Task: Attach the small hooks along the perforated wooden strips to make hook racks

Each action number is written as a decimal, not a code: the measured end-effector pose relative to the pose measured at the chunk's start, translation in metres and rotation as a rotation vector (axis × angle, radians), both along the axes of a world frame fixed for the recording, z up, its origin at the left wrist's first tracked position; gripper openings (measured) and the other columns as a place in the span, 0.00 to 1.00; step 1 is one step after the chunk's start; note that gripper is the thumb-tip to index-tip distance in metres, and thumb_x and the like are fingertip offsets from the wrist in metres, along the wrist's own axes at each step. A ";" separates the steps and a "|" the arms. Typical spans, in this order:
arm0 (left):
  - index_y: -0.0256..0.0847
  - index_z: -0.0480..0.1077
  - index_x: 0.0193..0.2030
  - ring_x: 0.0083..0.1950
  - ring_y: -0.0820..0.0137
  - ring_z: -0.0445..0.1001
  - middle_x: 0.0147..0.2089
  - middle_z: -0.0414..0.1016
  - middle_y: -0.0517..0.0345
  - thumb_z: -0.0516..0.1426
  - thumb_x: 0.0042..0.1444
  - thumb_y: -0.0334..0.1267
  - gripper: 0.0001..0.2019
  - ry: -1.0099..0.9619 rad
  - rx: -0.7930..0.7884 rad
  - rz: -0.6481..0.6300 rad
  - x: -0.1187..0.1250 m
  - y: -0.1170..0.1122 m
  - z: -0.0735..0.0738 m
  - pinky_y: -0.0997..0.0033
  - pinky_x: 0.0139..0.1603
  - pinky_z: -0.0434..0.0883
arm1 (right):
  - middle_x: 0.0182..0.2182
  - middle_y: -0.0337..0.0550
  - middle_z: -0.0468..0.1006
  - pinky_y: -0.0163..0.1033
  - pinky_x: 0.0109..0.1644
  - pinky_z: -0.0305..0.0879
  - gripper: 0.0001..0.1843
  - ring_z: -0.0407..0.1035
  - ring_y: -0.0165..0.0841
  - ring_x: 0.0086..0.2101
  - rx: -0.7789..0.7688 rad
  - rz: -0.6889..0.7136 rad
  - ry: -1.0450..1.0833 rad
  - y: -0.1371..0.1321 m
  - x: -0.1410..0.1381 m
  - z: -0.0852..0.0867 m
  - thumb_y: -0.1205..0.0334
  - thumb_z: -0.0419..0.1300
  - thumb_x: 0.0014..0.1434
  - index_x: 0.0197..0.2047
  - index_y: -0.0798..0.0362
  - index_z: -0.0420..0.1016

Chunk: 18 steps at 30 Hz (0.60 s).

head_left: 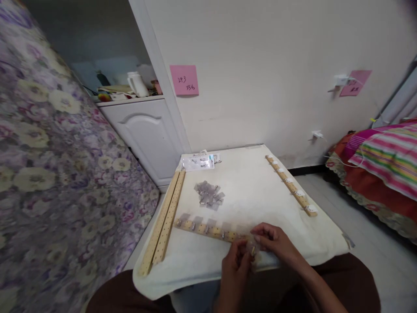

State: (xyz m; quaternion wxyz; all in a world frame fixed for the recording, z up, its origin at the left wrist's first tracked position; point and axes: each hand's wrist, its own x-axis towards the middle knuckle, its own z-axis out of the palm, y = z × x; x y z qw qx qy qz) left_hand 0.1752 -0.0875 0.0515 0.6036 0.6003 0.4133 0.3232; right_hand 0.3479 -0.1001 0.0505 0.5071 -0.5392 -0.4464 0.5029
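Between my two hands is a small clear plastic bag (252,247) with a tiny gold-coloured piece inside. My left hand (237,261) pinches the bag's left side, and my right hand (272,239) pinches its upper right edge. Just behind them a wooden strip with holes (202,228) lies across the table, bearing several small metallic pieces with clear bags along its length. Its right end is hidden by my hands. Farther back lies a pile of small clear bags (209,194) with little pieces in them.
Two long perforated wooden strips (164,221) lie along the left edge of the cloth-covered table (241,178). Another strip with white tags (289,184) lies at the right. Clear flat packets (198,161) sit at the back left. A wall stands behind; a floral curtain (65,152) hangs left.
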 end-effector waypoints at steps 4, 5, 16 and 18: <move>0.40 0.66 0.43 0.27 0.72 0.68 0.26 0.70 0.62 0.50 0.59 0.39 0.09 0.237 0.142 -0.067 -0.005 -0.007 -0.012 0.74 0.30 0.63 | 0.23 0.34 0.67 0.32 0.28 0.54 0.10 0.60 0.27 0.25 0.002 0.019 -0.129 0.004 0.020 -0.003 0.57 0.60 0.53 0.36 0.55 0.72; 0.40 0.67 0.42 0.30 0.71 0.69 0.28 0.71 0.61 0.49 0.59 0.38 0.08 0.292 0.196 -0.078 -0.007 -0.008 -0.015 0.73 0.32 0.64 | 0.22 0.34 0.67 0.33 0.29 0.53 0.09 0.59 0.27 0.25 0.000 0.038 -0.155 0.006 0.024 -0.004 0.58 0.60 0.53 0.35 0.55 0.71; 0.45 0.64 0.55 0.45 0.66 0.72 0.45 0.73 0.51 0.47 0.58 0.28 0.19 0.460 0.856 -0.198 -0.012 -0.005 -0.044 0.64 0.45 0.71 | 0.24 0.35 0.69 0.34 0.31 0.55 0.08 0.61 0.29 0.26 -0.013 0.078 -0.245 0.022 0.030 -0.023 0.59 0.58 0.53 0.33 0.55 0.73; 0.45 0.60 0.60 0.45 0.65 0.72 0.45 0.73 0.50 0.47 0.58 0.27 0.23 0.478 0.992 -0.184 -0.010 -0.004 -0.052 0.62 0.44 0.72 | 0.23 0.35 0.68 0.34 0.30 0.55 0.07 0.61 0.29 0.26 -0.015 0.074 -0.239 0.022 0.030 -0.024 0.59 0.58 0.53 0.33 0.54 0.73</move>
